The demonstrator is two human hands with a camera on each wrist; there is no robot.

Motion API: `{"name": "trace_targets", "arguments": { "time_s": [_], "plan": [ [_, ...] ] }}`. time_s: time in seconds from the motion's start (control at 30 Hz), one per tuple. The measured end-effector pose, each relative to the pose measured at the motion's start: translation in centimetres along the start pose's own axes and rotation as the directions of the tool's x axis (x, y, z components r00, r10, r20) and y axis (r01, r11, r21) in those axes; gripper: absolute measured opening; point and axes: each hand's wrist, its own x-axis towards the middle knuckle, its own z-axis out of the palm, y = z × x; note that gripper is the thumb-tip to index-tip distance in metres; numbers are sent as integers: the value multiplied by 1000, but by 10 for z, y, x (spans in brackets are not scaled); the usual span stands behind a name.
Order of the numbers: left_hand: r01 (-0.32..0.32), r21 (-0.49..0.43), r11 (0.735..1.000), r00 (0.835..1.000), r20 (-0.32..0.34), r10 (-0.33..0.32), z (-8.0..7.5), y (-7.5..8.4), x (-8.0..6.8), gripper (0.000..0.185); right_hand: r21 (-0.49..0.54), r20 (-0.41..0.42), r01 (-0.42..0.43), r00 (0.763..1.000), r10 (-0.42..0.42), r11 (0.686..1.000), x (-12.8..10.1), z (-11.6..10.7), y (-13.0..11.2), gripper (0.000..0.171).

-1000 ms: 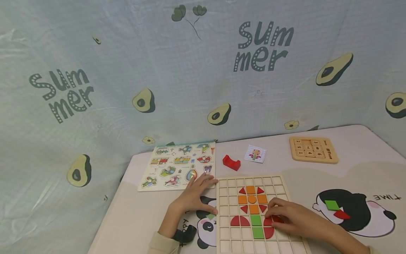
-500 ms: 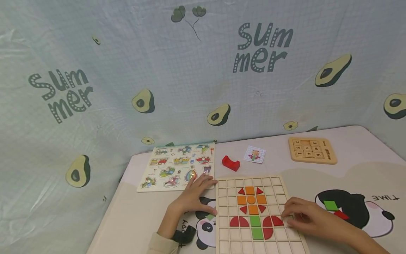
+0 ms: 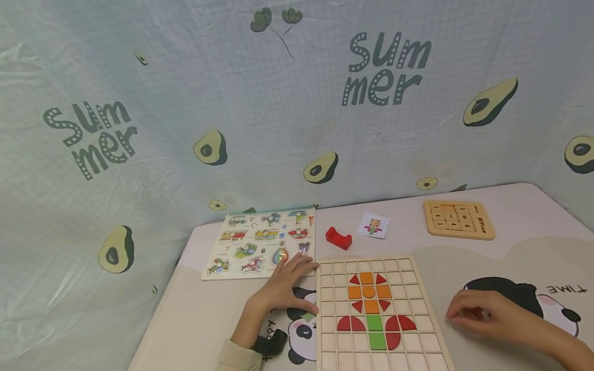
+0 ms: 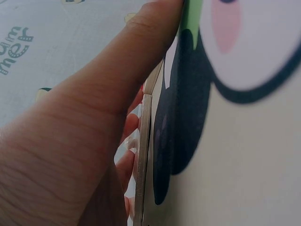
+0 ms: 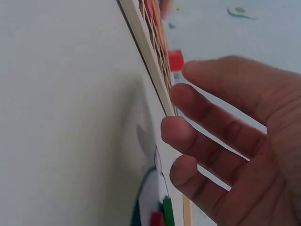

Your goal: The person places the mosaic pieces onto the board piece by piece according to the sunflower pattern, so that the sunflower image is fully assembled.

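At the desk's (image 3: 213, 319) near edge lies the grid board (image 3: 419, 288), its flower pattern partly filled. The left hand (image 3: 283, 288) rests spread flat against its left rim; the right hand (image 3: 487, 312), fingers loosely curled and holding nothing, reaches the loose green and red pieces (image 5: 160, 214) toward the desk's right edge. Picking 1 seems underway; it calls for a clean pinch.

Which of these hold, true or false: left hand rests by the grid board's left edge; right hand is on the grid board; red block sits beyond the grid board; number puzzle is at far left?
1. Left hand rests by the grid board left edge: true.
2. Right hand is on the grid board: false, it is on the table to the board's right.
3. Red block sits beyond the grid board: true.
4. Number puzzle is at far left: false, it lies far right.
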Motion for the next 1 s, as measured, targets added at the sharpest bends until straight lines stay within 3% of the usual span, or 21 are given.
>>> {"name": "trace_targets", "arguments": {
  "time_s": [0.47, 0.7, 0.83, 1.0],
  "plan": [
    [-3, -2, 1000, 1000, 0, 3, 1, 0, 1, 92, 49, 99, -141, 986, 136, 989, -29, -40, 12, 43],
    [-4, -6, 1000, 1000, 4, 4, 1, 0, 0, 92, 64, 90, -202, 976, 196, 977, -42, -49, 18, 47],
    [-5, -2, 1000, 1000, 0, 5, 1, 0, 0, 92, 43, 102, -242, 966, 236, 969, -44, -51, 18, 46],
    [-6, 2, 1000, 1000, -5, 6, 1, -1, 0, 93, -54, 101, -305, 946, 309, 951, -45, -52, 18, 40]
  ]
}}
